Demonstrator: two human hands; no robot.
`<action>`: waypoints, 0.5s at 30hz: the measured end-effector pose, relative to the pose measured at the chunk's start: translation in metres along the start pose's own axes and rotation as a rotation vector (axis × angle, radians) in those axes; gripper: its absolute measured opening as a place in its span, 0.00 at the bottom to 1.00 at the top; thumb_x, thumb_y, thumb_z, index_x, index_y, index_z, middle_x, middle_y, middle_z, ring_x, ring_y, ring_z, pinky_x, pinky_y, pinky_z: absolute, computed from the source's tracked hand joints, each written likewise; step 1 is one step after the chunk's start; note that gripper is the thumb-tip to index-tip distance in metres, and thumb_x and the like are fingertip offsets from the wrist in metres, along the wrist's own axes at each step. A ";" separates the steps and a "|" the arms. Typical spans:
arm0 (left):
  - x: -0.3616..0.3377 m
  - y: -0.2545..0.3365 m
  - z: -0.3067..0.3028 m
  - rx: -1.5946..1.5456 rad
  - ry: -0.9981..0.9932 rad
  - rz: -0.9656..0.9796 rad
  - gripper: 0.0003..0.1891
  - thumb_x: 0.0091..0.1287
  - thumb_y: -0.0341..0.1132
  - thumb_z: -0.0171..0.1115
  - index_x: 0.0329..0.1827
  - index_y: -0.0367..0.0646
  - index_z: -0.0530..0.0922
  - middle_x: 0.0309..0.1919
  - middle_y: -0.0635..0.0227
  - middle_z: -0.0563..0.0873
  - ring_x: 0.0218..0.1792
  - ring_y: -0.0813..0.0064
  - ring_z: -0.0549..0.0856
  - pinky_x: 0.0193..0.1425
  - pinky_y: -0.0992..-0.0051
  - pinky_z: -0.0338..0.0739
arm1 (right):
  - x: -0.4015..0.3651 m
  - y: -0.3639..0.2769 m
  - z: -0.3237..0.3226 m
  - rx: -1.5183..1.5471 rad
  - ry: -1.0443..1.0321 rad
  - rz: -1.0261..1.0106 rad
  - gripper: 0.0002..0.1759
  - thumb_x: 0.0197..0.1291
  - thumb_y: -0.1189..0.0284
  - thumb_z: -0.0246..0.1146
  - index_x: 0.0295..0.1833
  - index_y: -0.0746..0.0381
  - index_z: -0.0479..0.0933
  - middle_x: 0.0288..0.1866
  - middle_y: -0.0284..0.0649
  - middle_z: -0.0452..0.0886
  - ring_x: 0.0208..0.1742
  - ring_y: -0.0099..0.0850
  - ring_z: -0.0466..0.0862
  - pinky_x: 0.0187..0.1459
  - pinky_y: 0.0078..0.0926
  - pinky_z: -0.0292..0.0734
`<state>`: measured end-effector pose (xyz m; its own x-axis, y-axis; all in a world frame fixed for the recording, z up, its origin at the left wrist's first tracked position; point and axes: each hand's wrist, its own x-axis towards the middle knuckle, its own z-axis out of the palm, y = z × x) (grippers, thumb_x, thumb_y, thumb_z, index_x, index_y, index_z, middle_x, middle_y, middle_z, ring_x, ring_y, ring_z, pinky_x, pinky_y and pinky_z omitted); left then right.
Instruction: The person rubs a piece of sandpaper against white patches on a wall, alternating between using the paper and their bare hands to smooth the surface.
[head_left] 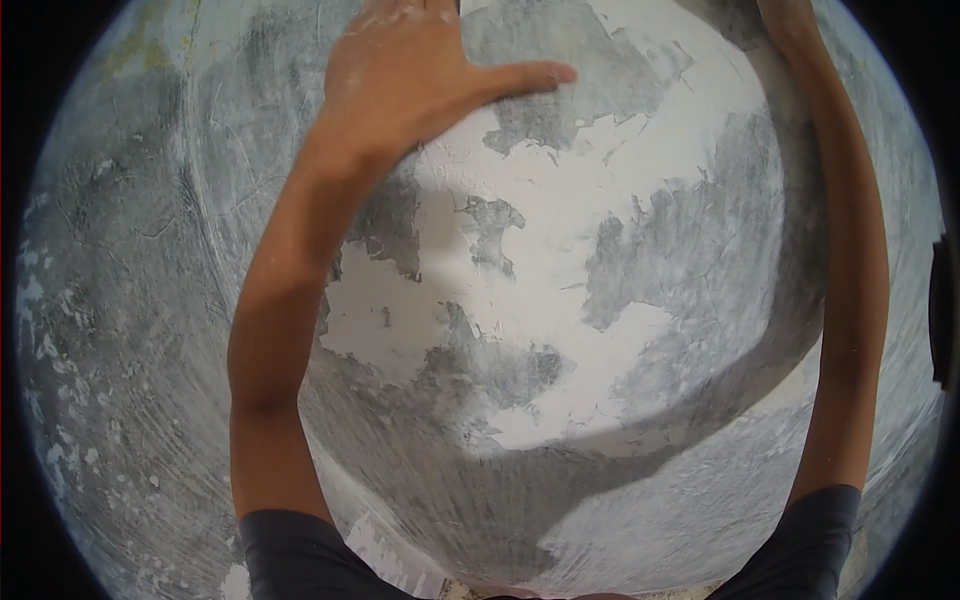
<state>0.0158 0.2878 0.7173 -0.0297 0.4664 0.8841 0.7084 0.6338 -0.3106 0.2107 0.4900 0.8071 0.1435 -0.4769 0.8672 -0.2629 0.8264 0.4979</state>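
Note:
Both arms reach up over a grey wall-like surface (660, 250) with white patches. My left hand (410, 65) is at the top left, its back toward the camera and its thumb stretched out to the right; the other fingers run past the top edge of the view. No object shows in the visible part of this hand. Of my right hand (790, 20), only the part near the wrist shows at the top right, and its fingers are out of view. Whether it holds anything cannot be seen.
Irregular white patches (540, 270) with ragged edges cover the middle of the surface. A shadow (800, 200) curves along the right and lower part. Dark sleeves (300, 555) show at the bottom. A dark object (942, 310) stands at the right rim.

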 end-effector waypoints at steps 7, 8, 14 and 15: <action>-0.013 0.008 0.003 0.030 0.121 0.196 0.78 0.53 0.89 0.54 0.81 0.16 0.48 0.80 0.25 0.56 0.79 0.34 0.64 0.81 0.55 0.66 | 0.004 0.004 -0.005 0.092 -0.150 -0.033 0.36 0.80 0.47 0.55 0.79 0.62 0.64 0.71 0.55 0.75 0.73 0.45 0.79 0.74 0.45 0.74; 0.002 -0.006 0.008 0.064 -0.005 0.094 0.78 0.53 0.89 0.54 0.81 0.16 0.47 0.81 0.24 0.53 0.80 0.34 0.63 0.81 0.54 0.66 | 0.005 0.005 -0.010 0.083 -0.158 -0.050 0.36 0.80 0.47 0.55 0.79 0.62 0.64 0.71 0.56 0.75 0.73 0.45 0.79 0.74 0.45 0.75; -0.033 0.012 -0.013 0.007 -0.019 0.089 0.77 0.54 0.87 0.57 0.81 0.16 0.48 0.81 0.24 0.53 0.80 0.33 0.63 0.82 0.53 0.63 | 0.046 0.128 -0.053 0.766 0.106 0.462 0.35 0.80 0.47 0.55 0.79 0.61 0.65 0.70 0.56 0.76 0.73 0.45 0.79 0.73 0.45 0.75; -0.037 0.013 -0.009 0.028 -0.026 0.144 0.77 0.55 0.87 0.57 0.81 0.16 0.48 0.80 0.24 0.54 0.80 0.32 0.63 0.82 0.52 0.62 | 0.040 0.110 -0.046 0.774 0.100 0.469 0.35 0.80 0.47 0.55 0.79 0.61 0.65 0.69 0.56 0.77 0.73 0.45 0.79 0.73 0.44 0.75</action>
<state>0.0325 0.2727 0.6838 0.0521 0.5694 0.8204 0.6866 0.5761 -0.4435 0.2316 0.5759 0.8971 -0.0667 -0.0845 0.9942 -0.8770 0.4802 -0.0180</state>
